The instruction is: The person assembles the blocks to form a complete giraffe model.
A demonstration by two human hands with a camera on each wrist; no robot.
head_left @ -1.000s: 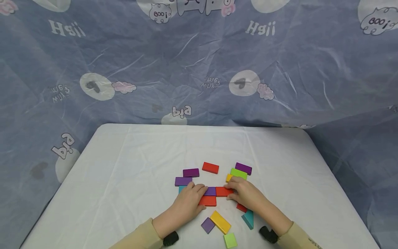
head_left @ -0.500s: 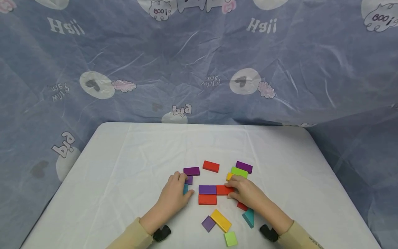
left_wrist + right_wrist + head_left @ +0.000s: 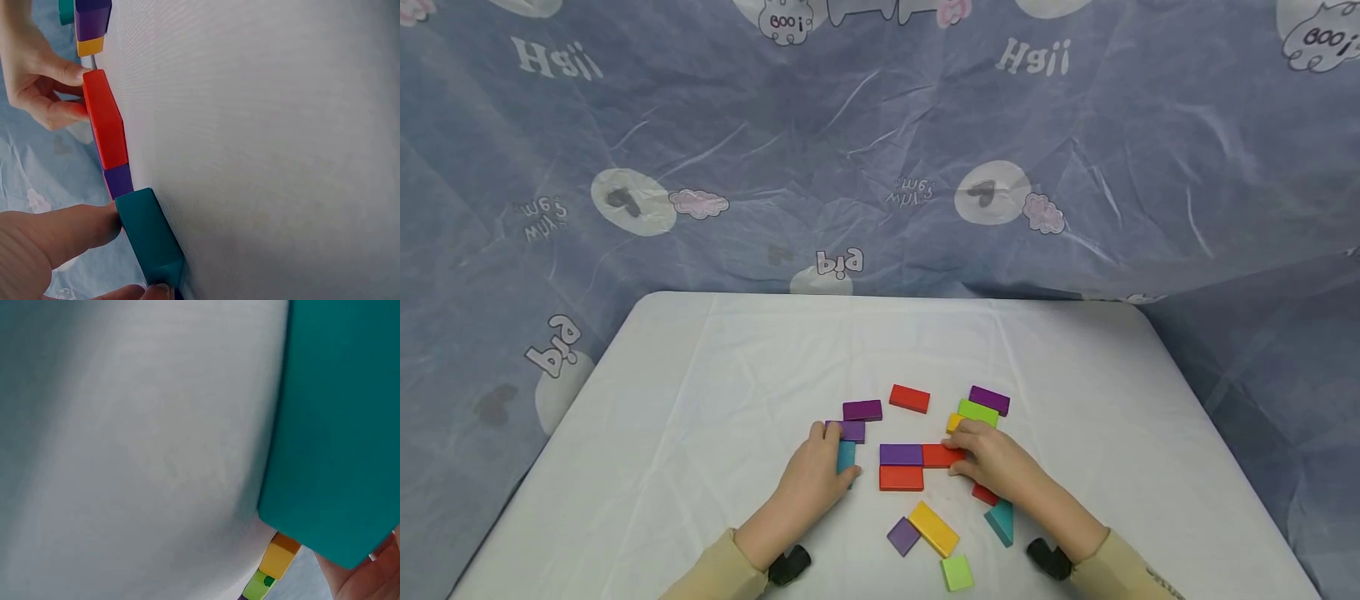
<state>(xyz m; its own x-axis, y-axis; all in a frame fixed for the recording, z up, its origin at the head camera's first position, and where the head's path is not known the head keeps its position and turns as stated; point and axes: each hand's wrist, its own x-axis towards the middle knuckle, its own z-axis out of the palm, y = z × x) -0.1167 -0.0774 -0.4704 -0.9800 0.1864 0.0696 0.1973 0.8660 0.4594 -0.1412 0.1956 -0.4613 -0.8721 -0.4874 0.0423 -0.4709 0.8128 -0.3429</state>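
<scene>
My left hand (image 3: 812, 471) pinches a teal block (image 3: 150, 237) lengthwise, thumb at one end and a fingertip at the other. A purple block (image 3: 852, 431) lies just beyond it, by the fingertips. Mid-table, another purple block (image 3: 901, 455) lies flush behind a red block (image 3: 901, 478). At the purple one's right end sits a second red block (image 3: 938, 456), and my right hand (image 3: 997, 458) pinches its far end between thumb and fingers. A yellow block (image 3: 954, 422) and a lime block (image 3: 978, 412) lie just beyond that hand.
Farther back lie a red block (image 3: 910, 398) and dark purple blocks, one left (image 3: 862, 410) and one right (image 3: 989, 400). Nearer are a yellow block (image 3: 933, 529), a purple square (image 3: 903, 536), a lime square (image 3: 957, 573) and a teal triangle (image 3: 1001, 522). A white cloth (image 3: 737, 375) covers the table.
My left hand has left the central purple and red blocks and moved left to the teal block. It has shifted slightly, uncovering more teal. My right hand stays on the red block.
</scene>
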